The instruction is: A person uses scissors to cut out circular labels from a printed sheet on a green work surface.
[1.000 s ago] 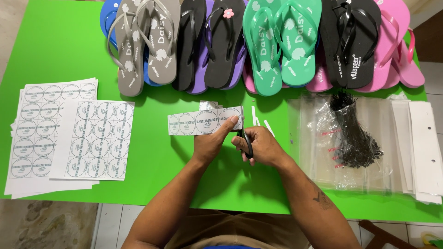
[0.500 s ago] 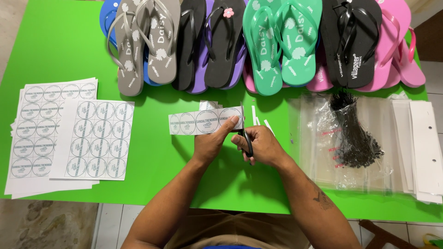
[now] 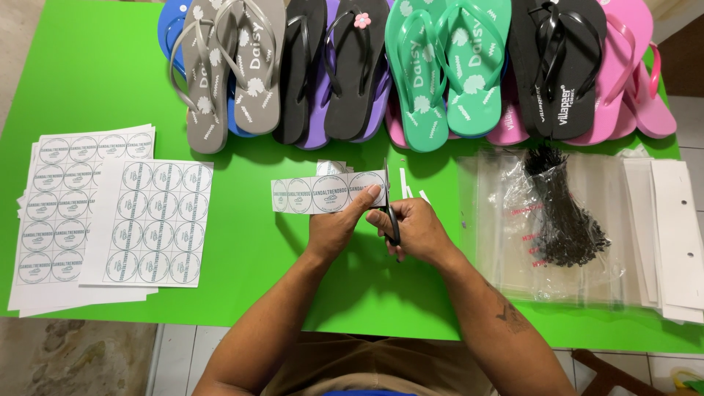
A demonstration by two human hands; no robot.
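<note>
At the left edge of the green table (image 3: 95,81) lay a stack of label sheets (image 3: 110,213), each printed with rows of round stickers. Along the far side ran a row of flip-flops (image 3: 411,66) — grey, black, purple, teal and pink.

Near the middle, the left hand (image 3: 334,227) pinched a strip of round labels (image 3: 319,194) between thumb and fingers, closed on its right end and holding it just above the table. Just beside it, the right hand (image 3: 414,231) was wrapped shut around the handles of black scissors (image 3: 389,209), whose blades pointed away from the person and met the strip's right edge; how far the blades stood apart could not be told.

Further right lay clear plastic bags (image 3: 513,242) with a bundle of black ties (image 3: 565,213) on top — and white card strips (image 3: 678,235) at the table's end.
</note>
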